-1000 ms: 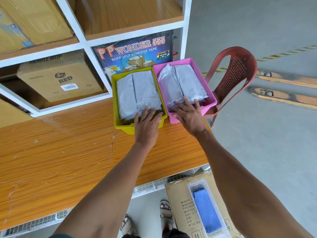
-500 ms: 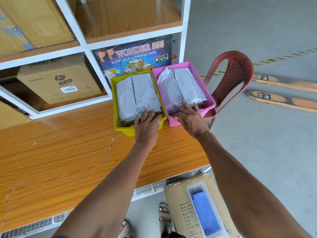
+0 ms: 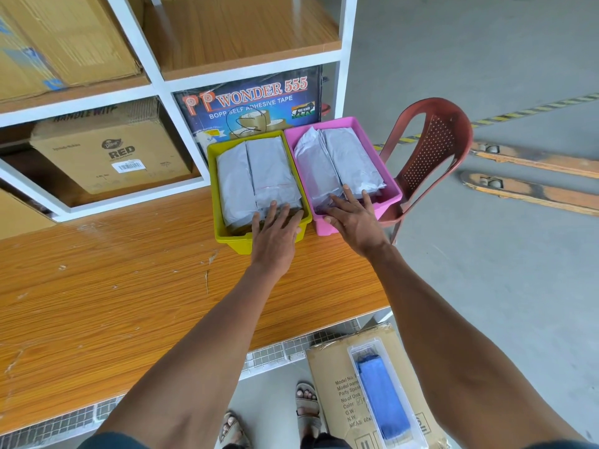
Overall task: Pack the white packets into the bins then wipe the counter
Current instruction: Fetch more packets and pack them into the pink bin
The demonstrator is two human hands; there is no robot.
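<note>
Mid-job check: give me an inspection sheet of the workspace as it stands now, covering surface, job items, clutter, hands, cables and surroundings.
Surface: scratched orange wood-grain counter, no loose packets on it.
Job's things: white plastic packets fill the yellow plastic bin; more fill the pink plastic bin beside it.
Clutter: nothing seen.
Hands: left hand flat on the yellow bin's near end; right hand flat on the pink bin's near end.
Cables: nothing seen.
Surroundings: red plastic chair; blue cloth in a clear box on the floor.

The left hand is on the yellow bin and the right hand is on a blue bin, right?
Not quite. In the head view, the left hand rests on the yellow bin, but the right hand rests on a pink bin, not a blue one.
</note>
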